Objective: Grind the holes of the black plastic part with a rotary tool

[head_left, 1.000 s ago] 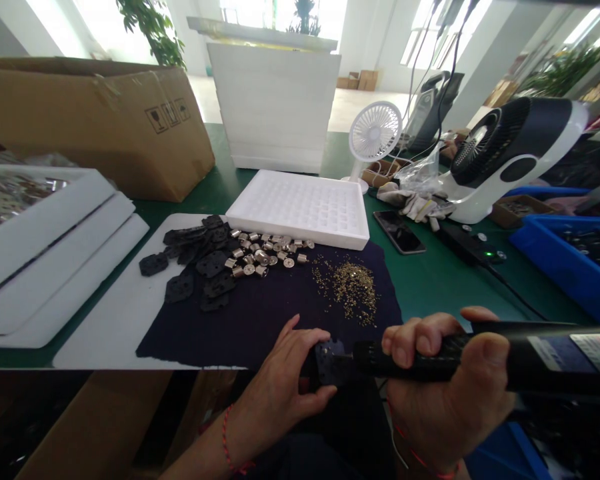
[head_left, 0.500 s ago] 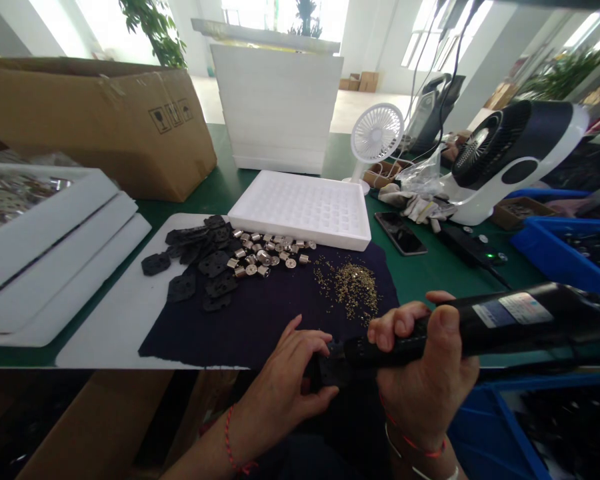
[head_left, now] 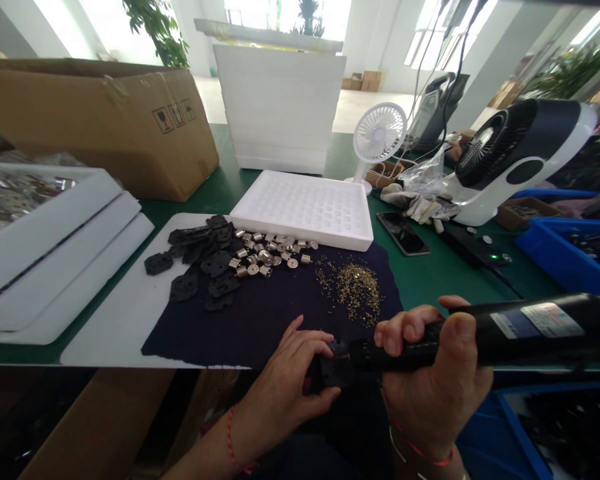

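My left hand (head_left: pixel 300 373) is closed around a dark plate-like part (head_left: pixel 334 375) at the front edge of the table. My right hand (head_left: pixel 433 363) grips a black electric screwdriver (head_left: pixel 520 330), held nearly level with its tip pointing left at that part. Whether the tip touches a screw is too dark to tell. Beyond my hands, a scatter of tiny brass-coloured screws (head_left: pixel 357 290) lies on a dark cloth (head_left: pixel 280 313). Several small silver motors (head_left: pixel 266 257) and a pile of black plates (head_left: pixel 215 263) lie farther left on it.
A white foam tray (head_left: pixel 300 207) stands behind the motors. White foam boxes (head_left: pixel 65 253) and a cardboard box (head_left: pixel 105 127) occupy the left. To the right are a phone (head_left: pixel 403 233), a small white fan (head_left: pixel 380 133), a larger fan (head_left: pixel 520 160) and blue bins (head_left: pixel 570 253).
The screwdriver and my right hand have shifted slightly right and down, away from my left hand. My left hand keeps its hold on the dark part, nearly still.
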`<act>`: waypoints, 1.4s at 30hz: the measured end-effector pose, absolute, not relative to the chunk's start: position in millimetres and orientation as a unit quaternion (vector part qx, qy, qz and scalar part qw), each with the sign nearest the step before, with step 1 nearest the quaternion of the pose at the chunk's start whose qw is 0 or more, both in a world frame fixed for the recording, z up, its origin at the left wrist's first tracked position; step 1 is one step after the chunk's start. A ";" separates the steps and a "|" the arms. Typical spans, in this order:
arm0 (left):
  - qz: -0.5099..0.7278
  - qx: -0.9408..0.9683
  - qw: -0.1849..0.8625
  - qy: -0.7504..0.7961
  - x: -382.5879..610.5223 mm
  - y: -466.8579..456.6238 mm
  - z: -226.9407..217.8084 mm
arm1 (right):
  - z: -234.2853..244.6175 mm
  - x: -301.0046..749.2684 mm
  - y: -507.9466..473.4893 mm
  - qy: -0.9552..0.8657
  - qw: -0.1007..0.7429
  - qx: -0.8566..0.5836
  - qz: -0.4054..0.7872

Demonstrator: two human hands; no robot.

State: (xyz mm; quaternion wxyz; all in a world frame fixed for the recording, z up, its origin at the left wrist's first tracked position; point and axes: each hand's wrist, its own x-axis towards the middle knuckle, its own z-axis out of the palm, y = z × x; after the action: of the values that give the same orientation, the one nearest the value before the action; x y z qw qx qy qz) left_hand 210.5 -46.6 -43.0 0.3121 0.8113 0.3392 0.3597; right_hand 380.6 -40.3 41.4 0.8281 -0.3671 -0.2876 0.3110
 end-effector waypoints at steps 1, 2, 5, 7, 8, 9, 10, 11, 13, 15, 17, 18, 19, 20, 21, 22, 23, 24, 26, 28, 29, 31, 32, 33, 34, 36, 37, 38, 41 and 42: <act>0.360 0.812 0.310 0.340 210.5 -46.4 -42.8 | 41.9 380.4 -40.8 -0.287 0.828 -0.367 0.312; 0.360 0.813 0.308 0.339 210.5 -46.3 -42.6 | 42.1 380.2 -41.1 -0.288 0.828 -0.366 0.313; 0.359 0.815 0.304 0.338 210.7 -46.1 -42.8 | 41.9 379.5 -41.1 -0.292 0.826 -0.364 0.318; 0.361 0.815 0.303 0.338 211.2 -46.3 -43.3 | 41.5 379.1 -40.7 -0.292 0.824 -0.365 0.320; 0.362 0.814 0.302 0.338 211.4 -46.6 -43.5 | 41.5 379.1 -40.6 -0.292 0.823 -0.366 0.321; 0.364 0.814 0.301 0.338 211.7 -46.8 -43.5 | 41.5 379.1 -40.6 -0.292 0.823 -0.366 0.321; 0.364 0.814 0.301 0.337 211.8 -47.0 -43.5 | 41.6 379.2 -40.8 -0.293 0.823 -0.366 0.320; 0.363 0.814 0.302 0.338 211.9 -47.2 -43.3 | 41.8 379.2 -41.1 -0.292 0.824 -0.366 0.319; 0.360 0.814 0.305 0.338 211.8 -47.4 -42.7 | 42.2 379.5 -41.8 -0.293 0.826 -0.363 0.318; 0.359 0.812 0.311 0.340 211.5 -47.4 -41.8 | 42.1 379.6 -42.1 -0.294 0.826 -0.361 0.316; 0.361 0.807 0.317 0.342 211.3 -47.1 -41.1 | 41.4 379.6 -41.7 -0.295 0.827 -0.362 0.313; 0.363 0.805 0.319 0.344 211.2 -47.0 -40.9 | 41.0 379.5 -41.3 -0.295 0.827 -0.362 0.312; 0.364 0.804 0.320 0.345 211.2 -46.9 -40.7 | 40.5 379.4 -40.8 -0.293 0.828 -0.363 0.311; 0.365 0.803 0.320 0.345 211.3 -46.8 -40.6 | 40.2 379.2 -40.4 -0.292 0.828 -0.363 0.311; 0.366 0.803 0.319 0.344 211.5 -46.8 -40.6 | 39.9 379.0 -39.9 -0.292 0.828 -0.363 0.312; 0.366 0.803 0.319 0.344 211.6 -46.8 -40.7 | 39.9 378.7 -39.5 -0.293 0.828 -0.362 0.312; 0.366 0.803 0.320 0.344 211.8 -46.9 -40.9 | 40.0 378.4 -39.2 -0.294 0.829 -0.361 0.311; 0.366 0.803 0.320 0.344 212.0 -47.0 -41.1 | 40.1 378.0 -38.9 -0.294 0.829 -0.360 0.309; 0.365 0.803 0.321 0.346 212.2 -47.2 -41.5 | 40.6 377.2 -38.4 -0.293 0.829 -0.362 0.310; 0.366 0.802 0.320 0.347 212.3 -47.4 -42.0 | 40.6 376.6 -38.2 -0.291 0.828 -0.363 0.311; 0.367 0.801 0.320 0.347 212.3 -47.4 -42.1 | 40.4 376.5 -38.2 -0.292 0.828 -0.364 0.312; 0.368 0.801 0.321 0.347 212.2 -47.4 -42.3 | 39.5 376.3 -38.5 -0.294 0.828 -0.365 0.309; 0.367 0.800 0.322 0.347 212.2 -47.4 -42.3 | 38.9 376.2 -38.8 -0.298 0.827 -0.364 0.307; 0.368 0.800 0.323 0.347 212.2 -47.4 -42.3 | 38.3 376.0 -39.2 -0.302 0.827 -0.362 0.306; 0.368 0.800 0.323 0.347 212.2 -47.3 -42.3 | 37.7 375.8 -39.8 -0.308 0.827 -0.359 0.304; 0.368 0.800 0.321 0.347 212.2 -47.2 -42.7 | 37.1 374.9 -41.4 -0.320 0.827 -0.349 0.304; 0.369 0.800 0.319 0.348 212.3 -47.2 -43.1 | 37.1 374.3 -42.3 -0.326 0.826 -0.345 0.306; 0.370 0.801 0.318 0.347 212.4 -47.1 -43.6 | 37.3 373.7 -43.3 -0.330 0.824 -0.343 0.307; 0.375 0.800 0.317 0.345 212.8 -46.9 -45.2 | 38.7 371.7 -46.4 -0.347 0.817 -0.338 0.311; 0.377 0.800 0.316 0.344 213.0 -46.9 -45.5 | 39.2 371.1 -47.4 -0.354 0.816 -0.335 0.313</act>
State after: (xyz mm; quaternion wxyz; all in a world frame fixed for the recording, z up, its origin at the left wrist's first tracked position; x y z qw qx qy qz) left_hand 213.0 -46.9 -45.5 0.3162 0.7996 0.3440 0.3772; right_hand 371.1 -47.4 39.2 0.8155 -0.3349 -0.3536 0.3126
